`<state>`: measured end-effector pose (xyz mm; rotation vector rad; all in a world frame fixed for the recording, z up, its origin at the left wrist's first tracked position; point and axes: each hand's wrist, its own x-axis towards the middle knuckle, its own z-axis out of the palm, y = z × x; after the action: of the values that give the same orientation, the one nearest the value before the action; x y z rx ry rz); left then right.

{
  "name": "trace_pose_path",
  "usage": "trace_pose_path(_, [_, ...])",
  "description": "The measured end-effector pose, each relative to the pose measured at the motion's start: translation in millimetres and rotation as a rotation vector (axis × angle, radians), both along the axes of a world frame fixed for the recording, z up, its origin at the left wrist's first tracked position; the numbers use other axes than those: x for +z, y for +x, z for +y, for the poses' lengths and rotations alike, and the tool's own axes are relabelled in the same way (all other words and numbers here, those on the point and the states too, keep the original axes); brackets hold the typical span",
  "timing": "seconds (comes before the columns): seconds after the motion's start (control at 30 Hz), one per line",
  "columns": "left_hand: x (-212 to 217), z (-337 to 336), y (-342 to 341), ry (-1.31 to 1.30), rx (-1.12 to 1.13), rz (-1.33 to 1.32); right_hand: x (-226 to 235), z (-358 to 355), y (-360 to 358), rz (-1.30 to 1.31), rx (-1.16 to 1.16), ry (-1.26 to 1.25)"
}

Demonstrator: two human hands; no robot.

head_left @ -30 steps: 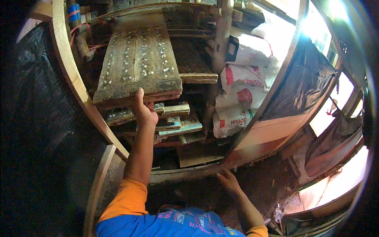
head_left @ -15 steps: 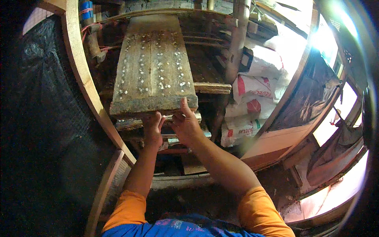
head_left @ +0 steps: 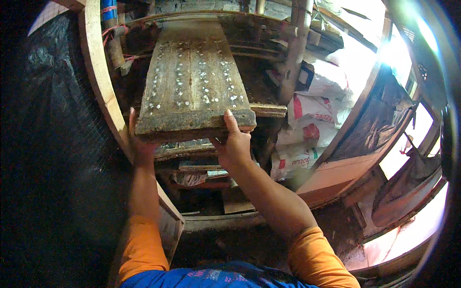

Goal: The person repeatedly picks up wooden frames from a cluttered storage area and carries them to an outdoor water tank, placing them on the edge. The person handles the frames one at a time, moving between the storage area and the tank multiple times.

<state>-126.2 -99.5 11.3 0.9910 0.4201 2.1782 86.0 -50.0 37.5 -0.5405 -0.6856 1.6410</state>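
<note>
Both hands grip near end of studded wooden board (head_left: pixel 192 81): left hand (head_left: pixel 139 144) clasps left corner, right hand (head_left: pixel 234 146) clasps right corner, thumb on top.

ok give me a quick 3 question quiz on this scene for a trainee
1. True or false: both hands grip the near end of the studded board.
2. Which hand has its thumb up over the board's near edge? A. left hand B. right hand
3. What lies right of the board, past the post?

Key
1. True: one hand at each near corner.
2. B: the right thumb lies up against the end face; the left hand holds the left corner from the side.
3. White sacks with red print, stacked.
</note>
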Motion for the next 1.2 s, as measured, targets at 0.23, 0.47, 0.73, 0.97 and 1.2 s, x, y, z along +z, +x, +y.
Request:
trace_pose_path(0.23, [7, 62, -29, 0.312, 0.271, 0.316, 1, -3, 2, -0.006, -0.05, 0.035])
trace_pose_path(0.47, [-26, 72, -91, -0.311, -0.277, 0.133, -11, -1, 8, -0.012, -0.029, 0.091])
trace_pose_path(0.73, [-74, 107, -137, -0.219, -0.328, 0.289, 2, -5, 3, -0.059, -0.074, 0.072])
trace_pose_path(0.97, [-75, 69, -84, -0.275, -0.641, 0.067, 0, 2, 8, -0.086, -0.142, -0.077])
trace_pose_path(1.2, [-49, 66, -83, -0.365, -0.869, 0.156, -24, 17, 1, 0.067, -0.227, -0.129])
